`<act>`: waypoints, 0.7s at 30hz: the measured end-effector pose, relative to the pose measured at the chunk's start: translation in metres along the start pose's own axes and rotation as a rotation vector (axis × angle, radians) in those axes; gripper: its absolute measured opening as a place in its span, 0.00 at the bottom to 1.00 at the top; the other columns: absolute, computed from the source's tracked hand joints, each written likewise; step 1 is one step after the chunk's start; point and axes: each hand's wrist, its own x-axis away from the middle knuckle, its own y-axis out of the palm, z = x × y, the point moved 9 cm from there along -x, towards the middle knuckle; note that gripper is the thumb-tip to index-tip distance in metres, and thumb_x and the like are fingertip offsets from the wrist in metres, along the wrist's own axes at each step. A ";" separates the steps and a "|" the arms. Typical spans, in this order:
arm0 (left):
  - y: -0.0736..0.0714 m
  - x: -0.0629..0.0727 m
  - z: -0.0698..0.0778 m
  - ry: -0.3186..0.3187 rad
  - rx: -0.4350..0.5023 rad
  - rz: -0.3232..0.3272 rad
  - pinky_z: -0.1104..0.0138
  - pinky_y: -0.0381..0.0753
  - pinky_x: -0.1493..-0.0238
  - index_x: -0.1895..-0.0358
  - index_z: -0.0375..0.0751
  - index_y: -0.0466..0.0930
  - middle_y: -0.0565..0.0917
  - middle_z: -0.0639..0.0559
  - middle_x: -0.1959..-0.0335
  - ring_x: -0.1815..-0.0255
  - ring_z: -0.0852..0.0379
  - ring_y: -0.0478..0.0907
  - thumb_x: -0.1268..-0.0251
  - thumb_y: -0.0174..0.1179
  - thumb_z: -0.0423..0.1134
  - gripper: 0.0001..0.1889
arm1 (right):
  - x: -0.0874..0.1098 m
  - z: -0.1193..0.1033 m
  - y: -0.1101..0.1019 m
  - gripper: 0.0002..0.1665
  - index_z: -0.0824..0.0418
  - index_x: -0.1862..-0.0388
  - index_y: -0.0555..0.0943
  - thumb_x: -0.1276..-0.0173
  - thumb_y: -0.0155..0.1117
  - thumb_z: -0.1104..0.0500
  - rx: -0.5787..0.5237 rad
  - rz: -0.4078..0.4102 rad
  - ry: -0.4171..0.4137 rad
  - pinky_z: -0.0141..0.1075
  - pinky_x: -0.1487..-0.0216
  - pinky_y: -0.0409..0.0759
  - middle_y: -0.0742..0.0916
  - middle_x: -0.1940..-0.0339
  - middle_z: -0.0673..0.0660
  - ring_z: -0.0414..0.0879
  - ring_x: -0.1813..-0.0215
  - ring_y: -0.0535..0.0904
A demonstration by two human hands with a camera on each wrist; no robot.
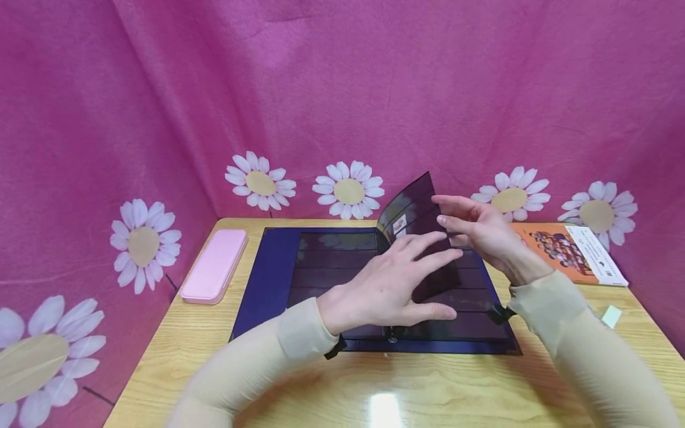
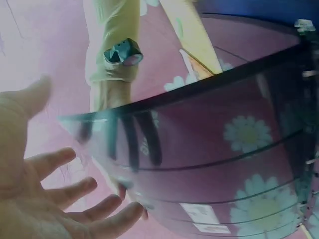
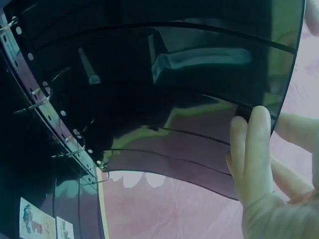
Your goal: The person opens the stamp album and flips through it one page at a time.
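Observation:
A blue-covered ring-bound stamp album lies spread on the table, with dark pocket pages on metal rings. One dark, see-through page stands raised and curved from the binding. Its outer edge is pinched by my right hand, with fingers on both faces in the right wrist view. My left hand hovers over the album with its fingers spread, close to the raised page; in the left wrist view it holds nothing. Small stamps sit in pockets on the raised page.
Left of the album lies a pink case. An orange illustrated book is at the back right, and a small pale green piece lies near the right edge. Pink flowered cloth hangs behind the wooden table.

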 end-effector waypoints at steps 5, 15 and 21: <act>0.008 -0.010 0.006 0.036 -0.141 -0.060 0.57 0.85 0.27 0.16 0.58 0.74 0.68 0.47 0.10 0.24 0.46 0.78 0.24 0.71 0.62 0.38 | 0.000 -0.007 0.003 0.36 0.54 0.13 0.72 0.15 0.70 0.56 0.076 -0.008 -0.040 0.32 0.50 0.93 0.84 0.32 0.40 0.35 0.40 0.87; -0.011 0.012 -0.019 -0.029 0.116 -0.033 0.54 0.82 0.20 0.17 0.54 0.75 0.71 0.43 0.14 0.20 0.46 0.79 0.24 0.74 0.57 0.37 | 0.002 0.000 -0.017 0.35 0.61 0.13 0.71 0.13 0.66 0.57 0.234 -0.005 -0.116 0.38 0.53 0.95 0.92 0.33 0.49 0.34 0.49 0.95; -0.033 0.030 -0.043 -0.186 0.365 0.052 0.64 0.90 0.37 0.23 0.51 0.81 0.80 0.49 0.22 0.36 0.53 0.90 0.24 0.73 0.54 0.31 | -0.007 0.040 -0.042 0.37 0.70 0.20 0.78 0.19 0.74 0.52 0.705 0.001 -0.083 0.41 0.53 0.95 0.87 0.29 0.75 0.50 0.46 0.95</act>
